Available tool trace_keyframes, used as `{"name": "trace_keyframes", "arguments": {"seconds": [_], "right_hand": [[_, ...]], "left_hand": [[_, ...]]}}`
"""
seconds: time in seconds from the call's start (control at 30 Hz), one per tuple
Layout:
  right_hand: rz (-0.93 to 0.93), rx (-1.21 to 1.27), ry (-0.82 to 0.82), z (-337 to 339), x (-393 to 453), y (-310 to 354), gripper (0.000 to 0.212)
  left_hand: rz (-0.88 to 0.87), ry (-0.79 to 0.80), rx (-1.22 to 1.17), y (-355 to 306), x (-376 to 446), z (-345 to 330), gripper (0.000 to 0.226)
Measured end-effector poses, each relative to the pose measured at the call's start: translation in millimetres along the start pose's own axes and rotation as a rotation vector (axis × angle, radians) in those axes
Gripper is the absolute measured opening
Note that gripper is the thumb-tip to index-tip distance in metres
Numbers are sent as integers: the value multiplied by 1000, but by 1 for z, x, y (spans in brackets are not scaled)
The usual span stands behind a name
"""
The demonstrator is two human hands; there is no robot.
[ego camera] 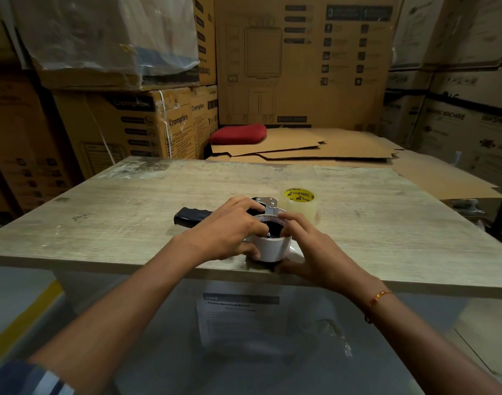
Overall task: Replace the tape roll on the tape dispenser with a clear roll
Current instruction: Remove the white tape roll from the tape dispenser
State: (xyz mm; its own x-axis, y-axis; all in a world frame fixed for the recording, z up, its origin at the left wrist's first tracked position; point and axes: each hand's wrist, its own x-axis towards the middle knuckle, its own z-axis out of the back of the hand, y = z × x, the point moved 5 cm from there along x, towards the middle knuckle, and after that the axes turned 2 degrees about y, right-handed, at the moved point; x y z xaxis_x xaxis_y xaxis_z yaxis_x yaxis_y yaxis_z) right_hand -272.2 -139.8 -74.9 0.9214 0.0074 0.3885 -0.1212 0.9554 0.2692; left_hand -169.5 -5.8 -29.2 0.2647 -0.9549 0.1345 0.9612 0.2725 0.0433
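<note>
A tape dispenser (268, 205) with a black handle (191, 216) lies on its side near the front edge of the wooden table (130, 223). A white roll (274, 248) sits on its hub. My left hand (229, 229) grips the roll from the left, fingers over its top rim. My right hand (315, 252) holds the roll from the right, thumb under its front side. A clear tape roll (302, 205) with a yellow printed core stands on the table just behind my right hand, untouched.
Stacked cardboard boxes (147, 124) wall in the left, back and right. Flattened cardboard sheets (315, 146) and a red cushion (238, 134) lie behind the table. A printed paper (238, 317) hangs below the table's front edge.
</note>
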Motion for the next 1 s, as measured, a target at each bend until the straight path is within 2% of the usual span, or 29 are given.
{"name": "trace_keyframes", "arguments": {"seconds": [0.13, 0.3, 0.43, 0.53, 0.7, 0.87, 0.93, 1.0], "right_hand": [[124, -214, -75, 5, -4, 7, 47], [138, -189, -64, 7, -3, 4, 43], [37, 22, -67, 4, -2, 0, 57], [-20, 129, -61, 1, 3, -1, 52], [17, 196, -101, 7, 5, 4, 46], [-64, 375, -82, 1, 5, -5, 45], [-128, 502, -74, -1, 4, -9, 49], [-177, 621, -30, -1, 6, -8, 64]], "left_hand": [[-1, 50, -1, -4, 4, 6, 33], [1, 5, 26, -1, 0, 3, 38], [-53, -97, 118, -8, -6, -8, 50], [-45, -169, 105, -11, -8, -13, 47], [-37, -131, 71, -5, -4, -7, 37], [26, -57, 32, -2, 3, -4, 40], [17, -56, 17, 2, 4, -7, 39], [-3, -83, 34, 3, 4, -10, 42]]}}
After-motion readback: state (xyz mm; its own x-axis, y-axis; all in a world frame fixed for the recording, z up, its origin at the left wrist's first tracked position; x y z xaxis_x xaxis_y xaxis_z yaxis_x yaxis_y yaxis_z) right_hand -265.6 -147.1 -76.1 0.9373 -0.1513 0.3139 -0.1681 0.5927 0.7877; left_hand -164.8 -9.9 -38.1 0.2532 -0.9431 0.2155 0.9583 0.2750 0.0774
